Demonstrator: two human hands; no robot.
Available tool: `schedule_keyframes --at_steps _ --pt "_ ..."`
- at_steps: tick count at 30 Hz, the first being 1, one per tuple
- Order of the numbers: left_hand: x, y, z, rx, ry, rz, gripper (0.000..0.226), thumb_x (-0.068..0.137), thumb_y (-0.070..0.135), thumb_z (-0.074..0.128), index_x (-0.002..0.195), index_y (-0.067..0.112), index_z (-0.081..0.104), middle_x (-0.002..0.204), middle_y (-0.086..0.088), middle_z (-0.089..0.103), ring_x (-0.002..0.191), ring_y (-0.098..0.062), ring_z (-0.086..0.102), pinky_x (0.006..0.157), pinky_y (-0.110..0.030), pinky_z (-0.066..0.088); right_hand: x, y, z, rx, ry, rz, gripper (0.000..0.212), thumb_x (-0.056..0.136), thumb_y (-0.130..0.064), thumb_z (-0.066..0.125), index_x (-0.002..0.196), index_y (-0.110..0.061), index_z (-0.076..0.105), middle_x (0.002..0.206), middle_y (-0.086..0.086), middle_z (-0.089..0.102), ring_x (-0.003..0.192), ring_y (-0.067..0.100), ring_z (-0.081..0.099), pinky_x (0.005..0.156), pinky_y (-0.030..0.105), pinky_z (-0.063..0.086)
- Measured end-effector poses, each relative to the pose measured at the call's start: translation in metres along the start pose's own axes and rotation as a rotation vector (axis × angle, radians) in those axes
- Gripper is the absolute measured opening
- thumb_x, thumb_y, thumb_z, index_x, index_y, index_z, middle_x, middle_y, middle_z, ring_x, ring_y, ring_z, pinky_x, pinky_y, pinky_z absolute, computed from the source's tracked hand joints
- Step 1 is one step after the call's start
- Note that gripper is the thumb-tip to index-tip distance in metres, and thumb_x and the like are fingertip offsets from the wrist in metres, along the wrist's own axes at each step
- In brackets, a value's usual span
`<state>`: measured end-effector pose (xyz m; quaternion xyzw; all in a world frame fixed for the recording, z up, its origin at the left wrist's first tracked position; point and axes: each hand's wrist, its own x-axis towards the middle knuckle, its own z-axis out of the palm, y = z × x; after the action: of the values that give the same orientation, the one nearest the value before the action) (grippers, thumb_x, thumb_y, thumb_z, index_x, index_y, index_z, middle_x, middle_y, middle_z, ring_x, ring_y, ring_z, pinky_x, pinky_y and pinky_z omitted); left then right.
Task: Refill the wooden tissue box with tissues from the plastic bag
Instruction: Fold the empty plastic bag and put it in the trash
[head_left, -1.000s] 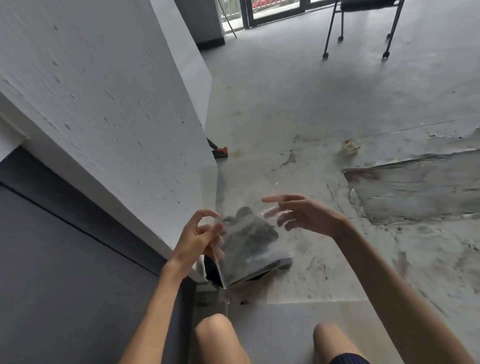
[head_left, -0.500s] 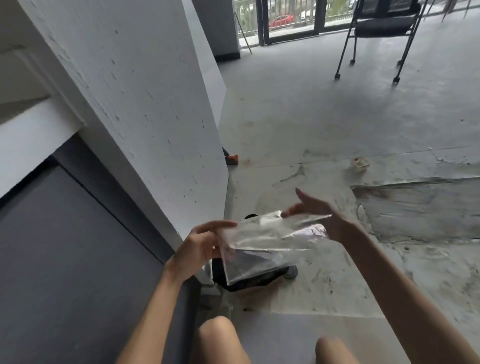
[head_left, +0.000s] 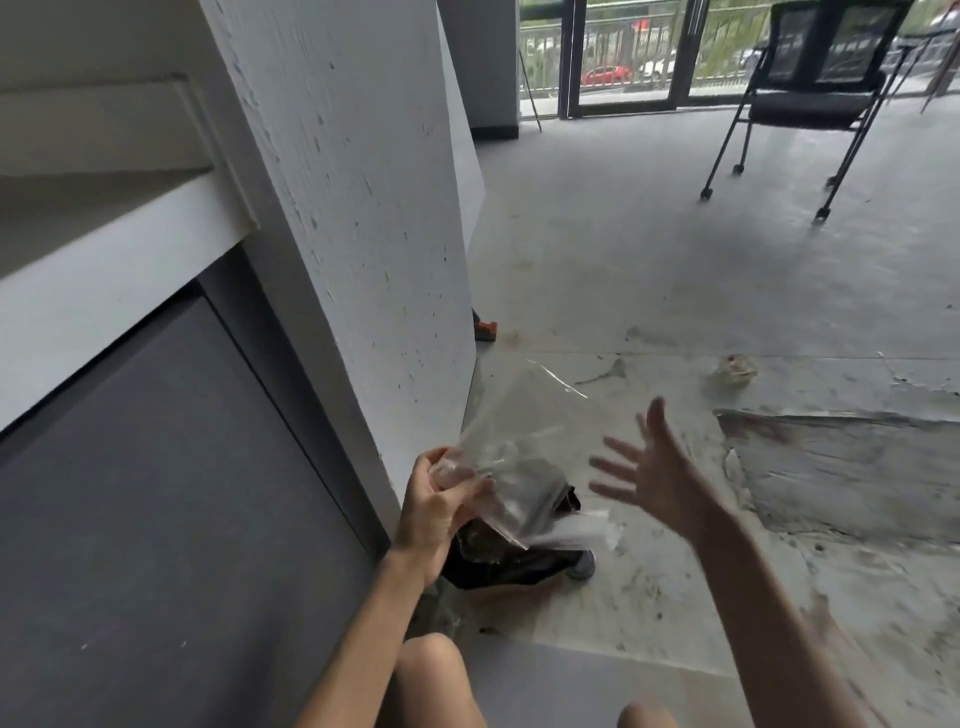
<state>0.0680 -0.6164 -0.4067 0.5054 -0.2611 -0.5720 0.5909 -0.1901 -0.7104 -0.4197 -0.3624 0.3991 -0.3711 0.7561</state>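
My left hand (head_left: 439, 506) pinches one corner of a clear plastic bag (head_left: 514, 447), which hangs open and looks empty above the floor. My right hand (head_left: 652, 475) is to the right of the bag, apart from it, palm up with fingers spread and nothing in it. Below the bag lies a dark bag or bin liner (head_left: 511, 564) on the floor, with something white (head_left: 576, 532) lying on top of it. No wooden tissue box is in view.
A white pillar (head_left: 363, 234) stands close on the left with a dark grey panel (head_left: 156, 493) beside it. My knees (head_left: 436, 675) are at the bottom. A black wheeled chair (head_left: 810, 98) stands far right. A small crumpled scrap (head_left: 735, 369) lies on the worn concrete floor.
My right hand has let go of the plastic bag and moved right, opening. The bag now hangs from my left hand alone. My head has tilted up.
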Motion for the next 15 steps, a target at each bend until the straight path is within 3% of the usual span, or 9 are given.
schedule_keyframes --at_steps 1,3,6,8,9,12,15 --pt "-0.001 -0.007 0.003 -0.033 0.016 0.003 0.055 0.073 -0.003 0.073 0.121 0.010 0.049 0.109 -0.018 0.066 0.096 -0.036 0.067 0.082 -0.042 0.059 0.000 0.017 0.002 0.058 0.006 0.061 0.127 0.055 -0.082 0.065 0.154 -0.032 0.003 0.157 0.017 0.026 0.133 0.040 0.044 0.098 0.059 0.047" --pt "-0.004 -0.020 0.009 -0.045 0.033 -0.010 0.054 0.075 -0.005 0.074 0.120 0.011 0.050 0.114 -0.023 0.065 0.100 -0.040 0.066 0.090 -0.050 0.054 -0.002 0.048 0.013 0.091 -0.022 0.143 0.111 0.069 -0.068 0.071 0.154 -0.022 0.015 0.149 0.021 0.041 0.126 0.037 0.054 0.091 0.052 0.053" --pt "-0.013 -0.033 0.009 -0.020 -0.007 -0.038 0.050 0.077 -0.002 0.074 0.120 0.010 0.051 0.119 -0.026 0.063 0.106 -0.042 0.065 0.094 -0.055 0.051 -0.004 0.057 0.027 0.054 0.000 0.067 0.072 0.066 -0.041 0.086 0.125 -0.013 0.056 0.113 0.011 0.067 0.092 0.022 0.071 0.077 0.036 0.055" --pt "-0.021 -0.032 0.003 0.004 -0.119 -0.100 0.046 0.085 0.016 0.071 0.125 0.009 0.049 0.122 -0.024 0.063 0.109 -0.037 0.065 0.096 -0.053 0.051 -0.008 0.049 0.032 0.006 0.060 -0.015 0.037 0.071 -0.025 0.082 0.104 -0.016 0.068 0.094 0.004 0.068 0.074 0.011 0.068 0.069 0.026 0.052" --pt "-0.024 -0.029 -0.002 0.037 -0.163 -0.137 0.047 0.088 0.030 0.066 0.126 0.010 0.049 0.122 -0.022 0.064 0.110 -0.035 0.066 0.095 -0.052 0.052 -0.010 0.045 0.031 0.007 0.070 -0.031 0.030 0.076 -0.017 0.077 0.105 -0.017 0.070 0.092 0.002 0.068 0.073 0.009 0.067 0.067 0.023 0.051" --pt "-0.021 -0.017 -0.013 0.169 -0.190 -0.158 0.055 0.084 0.048 0.059 0.123 0.010 0.054 0.118 -0.018 0.067 0.106 -0.032 0.067 0.090 -0.047 0.055 -0.016 0.038 0.023 -0.063 -0.001 -0.047 0.035 0.083 -0.007 0.070 0.117 -0.016 0.065 0.094 0.005 0.070 0.079 0.014 0.065 0.065 0.021 0.052" --pt "-0.015 -0.008 -0.012 0.259 -0.238 -0.130 0.045 0.087 0.034 0.067 0.120 0.006 0.058 0.105 -0.019 0.067 0.094 -0.034 0.069 0.083 -0.046 0.057 -0.020 0.030 0.023 -0.171 -0.093 -0.016 0.037 0.086 -0.005 0.067 0.122 -0.012 0.062 0.102 0.013 0.071 0.085 0.021 0.065 0.065 0.021 0.055"
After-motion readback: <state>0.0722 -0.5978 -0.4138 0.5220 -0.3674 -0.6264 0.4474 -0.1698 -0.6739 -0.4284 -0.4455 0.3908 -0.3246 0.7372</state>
